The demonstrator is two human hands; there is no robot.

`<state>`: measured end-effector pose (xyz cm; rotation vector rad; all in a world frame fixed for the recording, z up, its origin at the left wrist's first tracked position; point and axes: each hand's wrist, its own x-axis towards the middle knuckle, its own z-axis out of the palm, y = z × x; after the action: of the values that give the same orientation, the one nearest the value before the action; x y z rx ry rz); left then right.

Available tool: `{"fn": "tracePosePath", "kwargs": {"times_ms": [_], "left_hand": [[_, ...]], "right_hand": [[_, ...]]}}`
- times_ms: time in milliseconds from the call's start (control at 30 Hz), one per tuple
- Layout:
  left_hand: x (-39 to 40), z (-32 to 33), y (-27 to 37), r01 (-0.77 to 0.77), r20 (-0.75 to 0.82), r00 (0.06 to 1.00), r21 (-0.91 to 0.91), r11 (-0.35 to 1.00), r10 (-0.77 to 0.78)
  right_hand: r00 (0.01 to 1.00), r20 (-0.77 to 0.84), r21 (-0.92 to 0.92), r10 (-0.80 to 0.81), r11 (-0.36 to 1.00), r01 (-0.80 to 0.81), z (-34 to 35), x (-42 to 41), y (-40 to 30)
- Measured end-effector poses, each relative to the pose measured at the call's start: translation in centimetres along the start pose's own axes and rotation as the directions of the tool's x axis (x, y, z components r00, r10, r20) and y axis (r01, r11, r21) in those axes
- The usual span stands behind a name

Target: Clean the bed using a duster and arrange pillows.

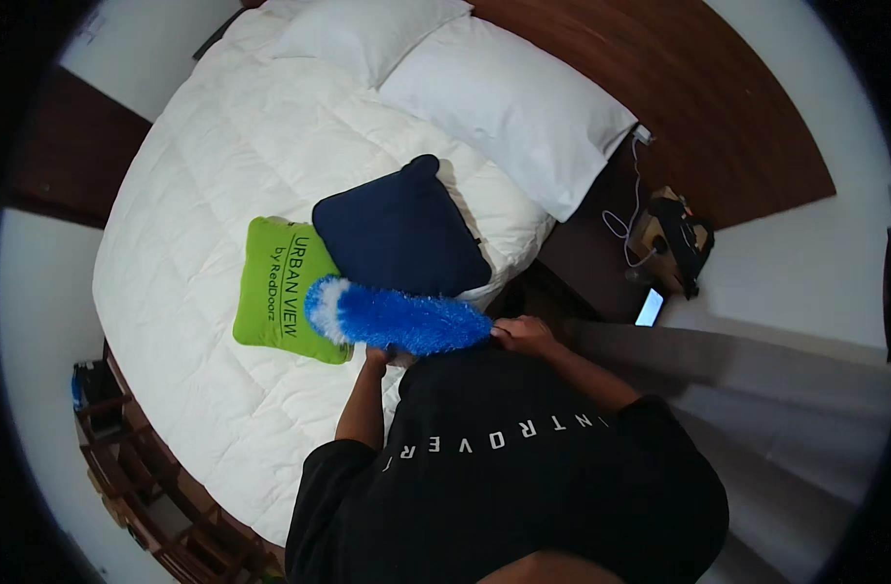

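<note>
A fluffy blue duster with a whitish band near its tip (409, 317) lies crosswise before my body. My right hand (525, 336) grips its right end. My left hand (379, 356) is at its lower edge, mostly hidden beneath the fibres, so its grip cannot be made out. Past the duster, a navy cushion (401, 233) and a green cushion with printed writing (270, 292) rest on a white quilted duvet (197, 255). The duster's tip overlaps the green cushion in this view.
White pillows (504, 109) lie against a wooden headboard (635, 80). At right, a dark bedside surface (584, 255) holds a lit phone (649, 307), a cable and a black-strapped item (679, 241). A grey curtain (708, 379) hangs beside me; wooden shelving (146, 474) stands lower left.
</note>
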<state>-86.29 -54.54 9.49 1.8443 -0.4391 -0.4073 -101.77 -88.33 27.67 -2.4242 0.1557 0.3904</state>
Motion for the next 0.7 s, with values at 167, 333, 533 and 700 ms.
{"fn": "tracePosePath", "kwargs": {"times_ms": [167,333,533,700], "left_hand": [[1.6,0.5,4.0,0.810,0.092,0.577,-0.189,0.555,-0.812],[1.5,1.3,8.3,0.823,0.012,0.555,-0.154,0.546,-0.832],[1.7,0.9,8.3,0.839,0.102,0.536,-0.174,0.515,-0.838],[1.9,0.9,9.4,0.833,0.029,0.510,-0.264,0.486,-0.859]], "right_hand": [[0.904,-0.420,0.217,0.077,0.976,0.018,-3.5,1.9,-1.7],[0.759,-0.582,0.527,0.292,0.846,0.079,-2.7,5.1,-1.7],[0.924,-0.246,0.313,0.292,0.926,-0.210,-1.6,1.7,1.8],[0.859,-0.360,0.414,0.364,0.887,-0.202,0.0,-1.7,3.5]]}}
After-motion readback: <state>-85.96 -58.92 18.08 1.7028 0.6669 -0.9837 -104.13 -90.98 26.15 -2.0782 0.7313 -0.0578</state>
